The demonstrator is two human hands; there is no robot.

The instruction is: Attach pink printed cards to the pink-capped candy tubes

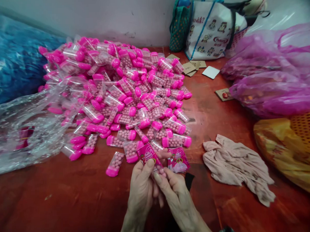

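A big heap of small clear tubes [123, 97] with pink caps and pink candy balls lies on the red table [71, 201]. My left hand [141, 190] pinches one tube with a pink printed label [148, 155] wrapped on it. My right hand [177, 193] meets it from the right, fingers closed on the same tube's lower end. A short stack of pink labels [179, 161] lies just beyond my right hand. One loose tube [114, 164] lies left of my hands.
Crumpled clear plastic [22, 132] and a blue bag [11, 57] lie at left. A beige cloth [236, 167], a yellow bag with an orange basket [300, 140] and pink plastic bags [274, 76] fill the right. Tote bags [210, 28] and card pieces [211, 71] sit at the back.
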